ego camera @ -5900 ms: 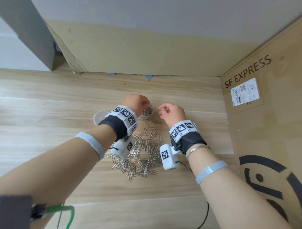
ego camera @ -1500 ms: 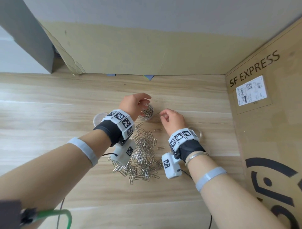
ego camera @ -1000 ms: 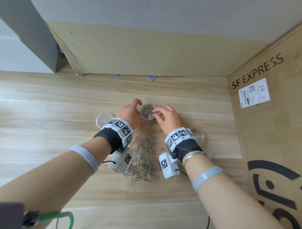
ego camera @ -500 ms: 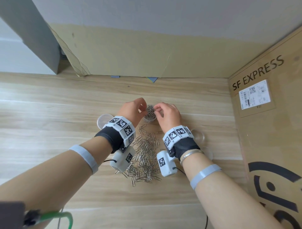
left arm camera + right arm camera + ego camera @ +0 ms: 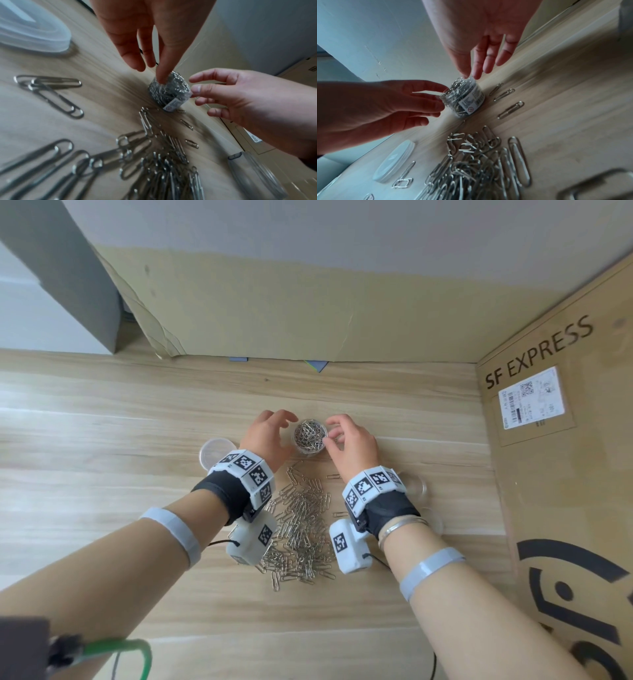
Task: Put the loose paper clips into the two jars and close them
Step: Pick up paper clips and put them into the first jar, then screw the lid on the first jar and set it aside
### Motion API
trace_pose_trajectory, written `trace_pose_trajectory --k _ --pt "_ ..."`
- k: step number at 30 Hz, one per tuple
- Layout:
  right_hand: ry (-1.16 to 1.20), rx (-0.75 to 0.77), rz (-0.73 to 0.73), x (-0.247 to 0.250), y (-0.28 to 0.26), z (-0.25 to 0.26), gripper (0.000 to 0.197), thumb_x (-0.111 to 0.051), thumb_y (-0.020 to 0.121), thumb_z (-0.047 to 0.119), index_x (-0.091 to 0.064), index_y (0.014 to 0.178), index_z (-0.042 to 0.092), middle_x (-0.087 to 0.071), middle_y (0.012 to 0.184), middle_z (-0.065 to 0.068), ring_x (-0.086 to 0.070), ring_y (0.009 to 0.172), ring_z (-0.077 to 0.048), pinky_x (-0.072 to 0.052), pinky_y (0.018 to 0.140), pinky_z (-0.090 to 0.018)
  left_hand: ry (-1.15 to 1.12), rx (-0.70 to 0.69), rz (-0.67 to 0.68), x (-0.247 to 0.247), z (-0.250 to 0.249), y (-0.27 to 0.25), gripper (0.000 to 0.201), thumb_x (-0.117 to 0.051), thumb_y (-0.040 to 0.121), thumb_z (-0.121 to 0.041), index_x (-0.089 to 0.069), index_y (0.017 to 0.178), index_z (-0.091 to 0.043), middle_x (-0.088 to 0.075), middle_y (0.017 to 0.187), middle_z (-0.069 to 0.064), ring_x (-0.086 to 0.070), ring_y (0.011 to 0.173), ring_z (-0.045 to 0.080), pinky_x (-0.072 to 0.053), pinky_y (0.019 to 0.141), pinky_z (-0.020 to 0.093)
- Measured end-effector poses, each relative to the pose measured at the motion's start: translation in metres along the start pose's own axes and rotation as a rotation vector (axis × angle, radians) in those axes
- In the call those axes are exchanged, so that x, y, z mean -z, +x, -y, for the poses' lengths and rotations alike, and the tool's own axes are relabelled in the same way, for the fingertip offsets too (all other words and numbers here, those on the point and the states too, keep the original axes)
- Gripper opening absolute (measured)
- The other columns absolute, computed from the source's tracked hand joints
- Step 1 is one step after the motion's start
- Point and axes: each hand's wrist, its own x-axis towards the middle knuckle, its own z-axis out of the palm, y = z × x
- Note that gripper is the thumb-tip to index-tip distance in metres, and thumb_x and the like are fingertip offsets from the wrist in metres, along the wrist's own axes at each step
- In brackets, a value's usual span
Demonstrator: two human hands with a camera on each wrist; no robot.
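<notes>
Two hands flank one small clear plastic jar [image 5: 310, 435], a short round cylinder standing upright on the pale wood-grain table [image 5: 102, 474], mouth up and lidless, packed to the brim with silver wire paper clips. A white printed label wraps its lower wall. The left hand [image 5: 267, 440] sits just left of the jar with fingers spread and only loosely bent, their tips at the jar's rim and side wall; whether they press it or merely brush it cannot be told. The right hand [image 5: 349, 445] sits just right of the jar, fingers likewise relaxed and slightly curved, thumb and forefinger tips at the rim without closing around anything. Just nearer the person than the jar lies the loose pile of paper clips [image 5: 301, 525], thin elongated metal loops, glossy and tangled, most with their long axes running roughly toward the jar, a few strays lying apart between pile and jar. Left of the jar, beyond the left wrist, a round translucent white lid [image 5: 214, 451] lies flat. Right of the pile, mostly hidden behind the right wrist, is a second clear plastic jar [image 5: 416, 486]. Cardboard sheets printed SF EXPRESS [image 5: 548, 440] stand to the jar's right.
</notes>
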Motion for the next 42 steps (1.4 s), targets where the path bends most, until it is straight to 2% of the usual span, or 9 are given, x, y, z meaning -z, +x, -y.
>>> trace_pose_trajectory --k 5,8,13,19,23,28,32,36,42 --pt "0.027 -0.016 -0.042 0.002 0.000 0.002 0.025 -0.057 0.087 0.011 -0.060 0.112 0.013 -0.074 0.092 -0.003 -0.068 0.086 -0.026 -0.053 0.078 -0.035 -0.004 0.009 0.108 -0.008 -0.004 0.004 0.077 -0.078 0.067 -0.013 -0.042 0.134 -0.021 -0.053 0.128 0.002 -0.054 0.100 0.017 -0.040 0.088 0.024" --pt "0.041 -0.025 -0.057 0.002 0.000 0.003 0.025 -0.055 0.088 0.008 -0.061 0.111 0.012 -0.074 0.091 -0.004 -0.068 0.084 -0.027 -0.052 0.077 -0.033 0.047 -0.007 0.117 -0.012 -0.003 0.007 0.078 -0.080 0.065 -0.017 -0.043 0.134 -0.021 -0.055 0.127 0.004 -0.054 0.111 0.022 -0.040 0.093 0.028" --pt "0.021 -0.007 -0.018 0.001 0.001 0.008 0.026 -0.052 0.089 0.008 -0.061 0.112 0.014 -0.074 0.091 -0.002 -0.067 0.083 -0.025 -0.048 0.075 -0.029 -0.026 -0.037 0.041 -0.007 0.003 0.001 0.070 -0.081 0.064 -0.015 -0.050 0.127 -0.016 -0.058 0.123 0.006 -0.058 0.106 0.025 -0.043 0.089 0.028" --pt "-0.006 0.027 0.042 -0.010 0.001 0.032 0.031 -0.048 0.088 0.004 -0.060 0.115 0.014 -0.072 0.092 -0.004 -0.065 0.088 -0.026 -0.051 0.079 -0.034 -0.092 -0.023 -0.057 0.020 0.018 -0.011 0.069 -0.081 0.064 -0.015 -0.051 0.126 -0.011 -0.057 0.124 0.009 -0.058 0.104 0.025 -0.041 0.081 0.022" --pt "-0.070 0.064 0.147 -0.026 -0.001 0.055 0.033 -0.050 0.088 0.005 -0.058 0.119 0.016 -0.067 0.106 -0.004 -0.062 0.098 -0.023 -0.049 0.090 -0.037 -0.103 0.001 -0.104 0.043 0.035 -0.022 0.070 -0.081 0.066 -0.014 -0.049 0.128 -0.011 -0.056 0.126 0.009 -0.058 0.100 0.022 -0.043 0.080 0.021" --pt "-0.147 0.130 0.272 -0.059 -0.003 0.084 0.039 -0.060 0.085 0.017 -0.054 0.124 0.015 -0.056 0.125 -0.006 -0.051 0.117 -0.025 -0.038 0.103 -0.033 -0.136 0.074 -0.184 0.066 0.065 -0.040 0.068 -0.081 0.065 -0.016 -0.050 0.126 -0.012 -0.056 0.124 0.009 -0.059 0.094 0.022 -0.050 0.082 0.030" --pt "-0.221 0.150 0.321 -0.082 -0.005 0.102 0.059 -0.069 0.079 0.033 -0.048 0.131 0.015 -0.046 0.136 -0.006 -0.041 0.124 -0.027 -0.028 0.105 -0.031 -0.148 0.129 -0.242 0.076 0.088 -0.051 0.066 -0.080 0.066 -0.013 -0.052 0.125 -0.010 -0.057 0.123 0.011 -0.061 0.099 0.028 -0.044 0.076 0.024" --pt "-0.335 0.195 0.359 -0.094 -0.003 0.108 0.078 -0.071 0.075 0.043 -0.036 0.140 0.019 -0.038 0.145 -0.001 -0.034 0.131 -0.025 -0.024 0.109 -0.030 -0.160 0.180 -0.261 0.080 0.104 -0.057 0.067 -0.080 0.065 -0.015 -0.051 0.126 -0.011 -0.057 0.124 0.011 -0.062 0.094 0.029 -0.046 0.077 0.029" --pt "-0.372 0.272 0.370 -0.101 0.002 0.108 0.073 -0.069 0.077 0.037 -0.036 0.140 0.020 -0.043 0.143 0.000 -0.038 0.131 -0.025 -0.026 0.110 -0.030 -0.149 0.195 -0.262 0.078 0.113 -0.055 0.067 -0.083 0.064 -0.022 -0.053 0.123 -0.011 -0.058 0.120 0.011 -0.061 0.098 0.030 -0.045 0.081 0.029"
